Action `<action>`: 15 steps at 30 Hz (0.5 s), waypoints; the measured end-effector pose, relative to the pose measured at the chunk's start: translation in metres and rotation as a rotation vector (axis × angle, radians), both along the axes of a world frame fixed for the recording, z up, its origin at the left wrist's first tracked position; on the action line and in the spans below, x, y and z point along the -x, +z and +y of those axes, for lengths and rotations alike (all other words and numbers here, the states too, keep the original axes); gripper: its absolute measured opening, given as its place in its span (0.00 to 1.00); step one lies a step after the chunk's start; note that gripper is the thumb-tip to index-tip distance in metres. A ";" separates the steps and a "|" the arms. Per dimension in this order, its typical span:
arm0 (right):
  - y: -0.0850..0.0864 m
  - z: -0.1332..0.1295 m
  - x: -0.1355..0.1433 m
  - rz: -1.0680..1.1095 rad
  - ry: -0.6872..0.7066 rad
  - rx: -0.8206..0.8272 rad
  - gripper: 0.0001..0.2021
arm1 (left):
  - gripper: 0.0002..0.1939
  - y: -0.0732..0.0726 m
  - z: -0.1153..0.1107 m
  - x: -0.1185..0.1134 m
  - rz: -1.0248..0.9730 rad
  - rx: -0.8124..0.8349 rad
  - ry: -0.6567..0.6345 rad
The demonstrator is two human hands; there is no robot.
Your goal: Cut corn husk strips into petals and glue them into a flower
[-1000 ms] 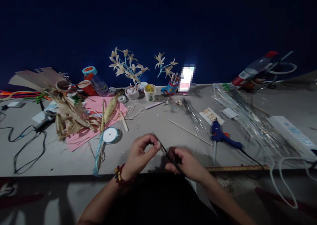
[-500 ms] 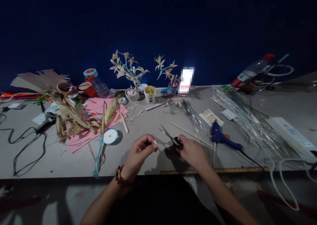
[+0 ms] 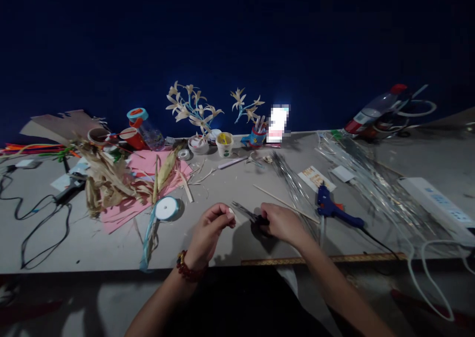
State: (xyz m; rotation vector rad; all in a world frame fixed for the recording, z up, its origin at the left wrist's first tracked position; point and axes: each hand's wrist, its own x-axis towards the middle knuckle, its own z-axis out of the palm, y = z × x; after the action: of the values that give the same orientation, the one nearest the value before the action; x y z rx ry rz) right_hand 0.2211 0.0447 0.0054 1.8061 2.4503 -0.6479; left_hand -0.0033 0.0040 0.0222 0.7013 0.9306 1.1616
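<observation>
My left hand [image 3: 211, 228] pinches a small pale piece [image 3: 230, 211] between thumb and fingertips; its kind is too small to make out. My right hand [image 3: 280, 223] grips black-handled scissors [image 3: 247, 211], whose blades point left toward the pale piece, apart from it. The handles are partly hidden under the fingers. Just beyond the right hand lies a thin pale stick [image 3: 276, 197]. A roll of light blue tape [image 3: 166, 208] rests on the table to the left of my left hand.
Dried husks [image 3: 111, 178] lie over pink sheets [image 3: 137, 211] at left. Husk flowers [image 3: 193, 104] stand at the back. On the right are a blue glue gun [image 3: 336, 208], wire bundles [image 3: 371, 173] and a power strip [image 3: 438, 203]. A ruler [image 3: 270, 262] lies along the front edge.
The scissors have turned, with their blades lower and closer together, nearer the left hand's fingertips. My left hand keeps its pinch on the pale piece. The view has shifted slightly.
</observation>
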 end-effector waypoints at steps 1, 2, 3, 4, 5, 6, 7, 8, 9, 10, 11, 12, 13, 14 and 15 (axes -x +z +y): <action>0.001 0.001 -0.003 0.023 0.020 0.018 0.10 | 0.09 0.000 0.000 -0.001 -0.003 0.008 -0.003; 0.002 0.002 -0.006 0.062 0.035 0.039 0.10 | 0.09 -0.001 0.000 -0.001 0.005 0.003 -0.005; 0.004 0.001 -0.008 0.120 0.044 0.060 0.10 | 0.09 -0.001 0.000 -0.001 0.031 -0.015 -0.007; 0.006 0.000 -0.010 0.196 0.044 0.075 0.08 | 0.08 -0.002 0.000 -0.002 0.076 -0.048 -0.013; 0.010 -0.002 -0.010 0.286 0.039 0.075 0.07 | 0.08 -0.002 0.001 -0.002 0.147 -0.095 -0.023; 0.013 -0.005 -0.009 0.383 0.031 0.057 0.05 | 0.07 -0.003 0.003 -0.002 0.242 -0.152 -0.040; 0.017 -0.008 -0.006 0.476 0.023 0.020 0.04 | 0.07 -0.003 0.005 -0.002 0.353 -0.215 -0.062; 0.020 -0.011 -0.002 0.557 0.014 -0.039 0.05 | 0.06 -0.003 0.007 -0.003 0.470 -0.279 -0.087; 0.023 -0.015 0.002 0.630 0.011 -0.109 0.05 | 0.06 -0.003 0.009 -0.004 0.583 -0.338 -0.116; 0.026 -0.019 0.008 0.694 0.013 -0.183 0.05 | 0.05 -0.002 0.011 -0.005 0.681 -0.391 -0.144; 0.028 -0.022 0.013 0.746 0.020 -0.253 0.04 | 0.05 -0.002 0.013 -0.005 0.762 -0.437 -0.172; 0.030 -0.025 0.018 0.789 0.030 -0.320 0.03 | 0.04 -0.002 0.015 -0.006 0.826 -0.475 -0.203; 0.031 -0.028 0.023 0.820 0.047 -0.381 0.02 | 0.04 -0.002 0.017 -0.007 0.876 -0.506 -0.232; 0.031 -0.030 0.026 0.836 0.073 -0.429 0.01 | 0.04 -0.001 0.019 -0.008 0.916 -0.527 -0.261; 0.031 -0.032 0.030 0.840 0.105 -0.464 0.02 | 0.04 -0.002 0.020 -0.009 0.950 -0.542 -0.284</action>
State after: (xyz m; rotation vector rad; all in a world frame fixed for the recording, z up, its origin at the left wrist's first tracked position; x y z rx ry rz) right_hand 0.1915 0.0131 0.0363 1.7456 3.4549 -1.0757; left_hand 0.0054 0.0243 0.0207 1.8599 1.2309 0.7956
